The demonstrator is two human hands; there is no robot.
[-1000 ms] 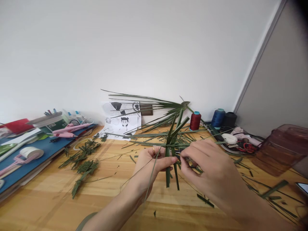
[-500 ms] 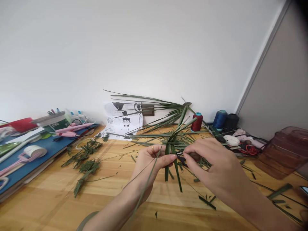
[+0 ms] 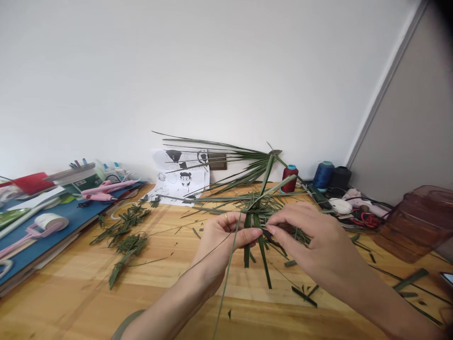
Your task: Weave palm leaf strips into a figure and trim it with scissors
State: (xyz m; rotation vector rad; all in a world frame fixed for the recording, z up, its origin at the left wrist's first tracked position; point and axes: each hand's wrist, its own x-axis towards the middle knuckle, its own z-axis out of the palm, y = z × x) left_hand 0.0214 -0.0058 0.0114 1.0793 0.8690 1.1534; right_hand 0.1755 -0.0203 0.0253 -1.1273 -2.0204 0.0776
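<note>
My left hand (image 3: 226, 238) pinches a bundle of folded green palm leaf strips (image 3: 255, 220) between thumb and fingers, and a ring sits on one finger. Two strip ends hang below the thumb, while others stick up and to the right. A long thin strand (image 3: 228, 278) runs down across the left wrist. Close by on the right, my right hand (image 3: 300, 231) has thumb and forefinger pressed together beside the bundle. What is between those fingertips is too small to make out. Behind the hands, a palm frond (image 3: 255, 158) leans against the wall.
Woven leaf pieces (image 3: 129, 243) lie at left, near a blue board (image 3: 67, 203) with pink glue guns (image 3: 106, 189). A printed sheet (image 3: 182, 186) stands at the back. Red thread (image 3: 289, 179), blue thread (image 3: 322, 175) and a brownish plastic container (image 3: 417, 222) are at right. Leaf scraps litter the wooden table.
My right fingertips have moved slightly left, closer to the left thumb. The long thin strand has swung right, and the leaf bundle has shifted a little to the right.
</note>
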